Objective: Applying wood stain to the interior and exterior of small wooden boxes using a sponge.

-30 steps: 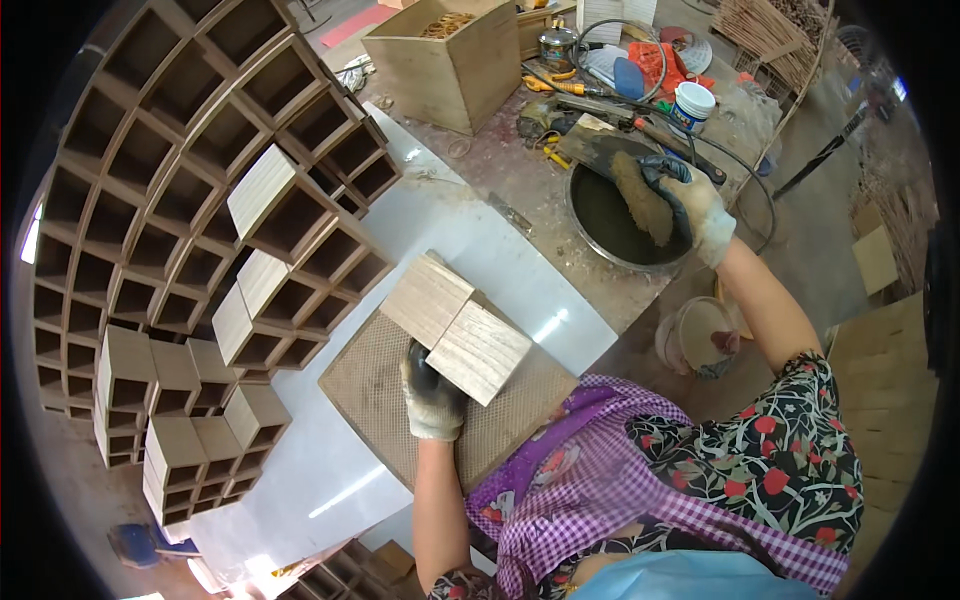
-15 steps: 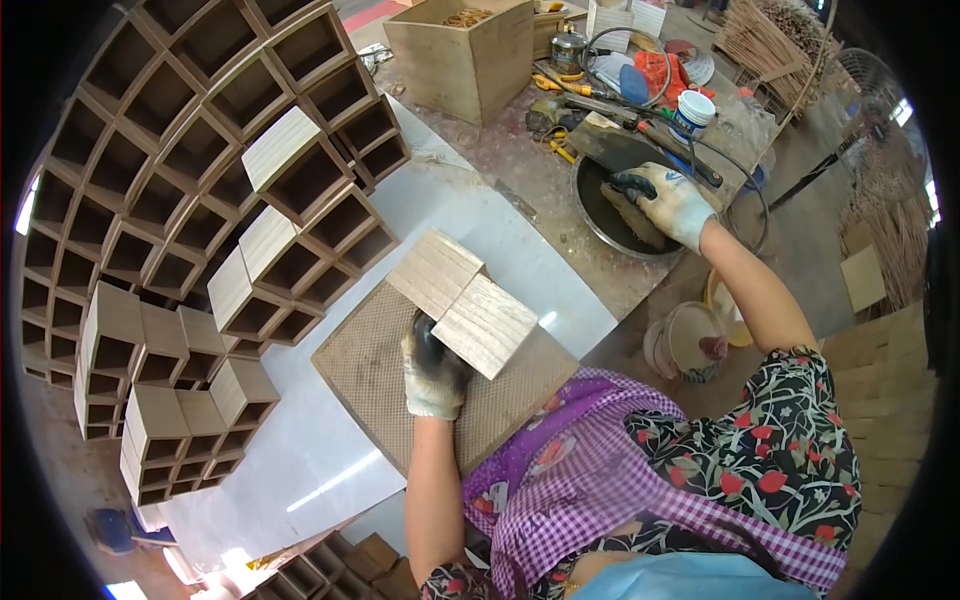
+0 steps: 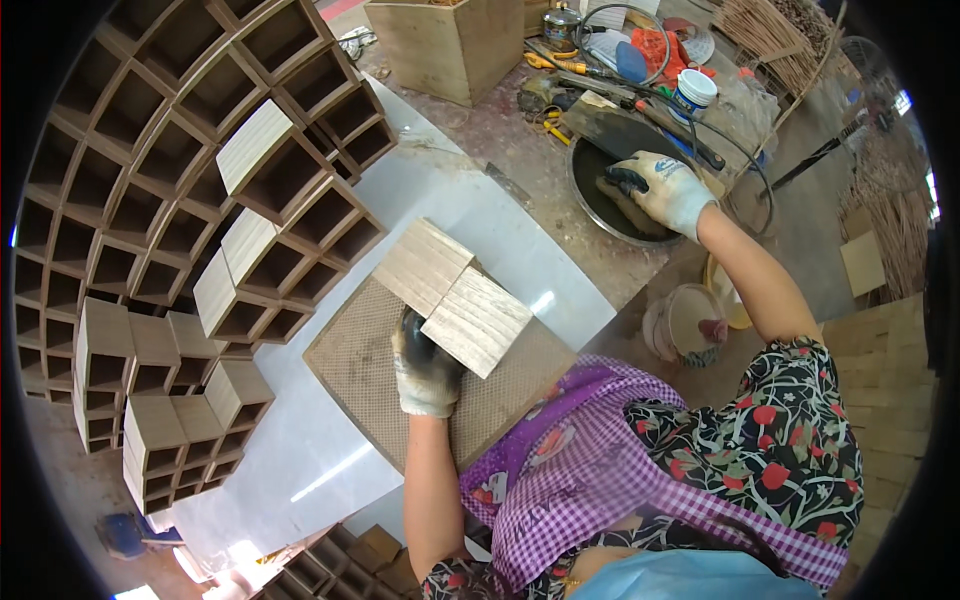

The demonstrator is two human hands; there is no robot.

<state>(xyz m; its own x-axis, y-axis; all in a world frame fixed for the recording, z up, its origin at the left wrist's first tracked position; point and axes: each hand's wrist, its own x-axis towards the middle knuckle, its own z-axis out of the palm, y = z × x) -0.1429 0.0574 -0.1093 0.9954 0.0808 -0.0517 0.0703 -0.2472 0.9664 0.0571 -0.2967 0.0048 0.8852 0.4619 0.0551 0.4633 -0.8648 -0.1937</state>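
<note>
Gloved left hand [image 3: 427, 362] grips the pale square wooden box [image 3: 452, 296]; outstretched right hand [image 3: 662, 190] clutches a brush inside the round black basin [image 3: 592, 170].

Your gloves: left hand [image 3: 425, 370] grey-white w/ dark palm, right hand [image 3: 662, 188] white w/ black tips. Wooden box [image 3: 452, 296] pale tan, striped grain. Board [image 3: 375, 365] brown. Basin [image 3: 600, 185] black. Apron [image 3: 570, 470] purple check.

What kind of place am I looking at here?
Likely a small woodcraft workshop: stacked open wooden boxes, hand tools scattered on the floor, and a gloved right hand dipping a brush in a black basin.
</note>
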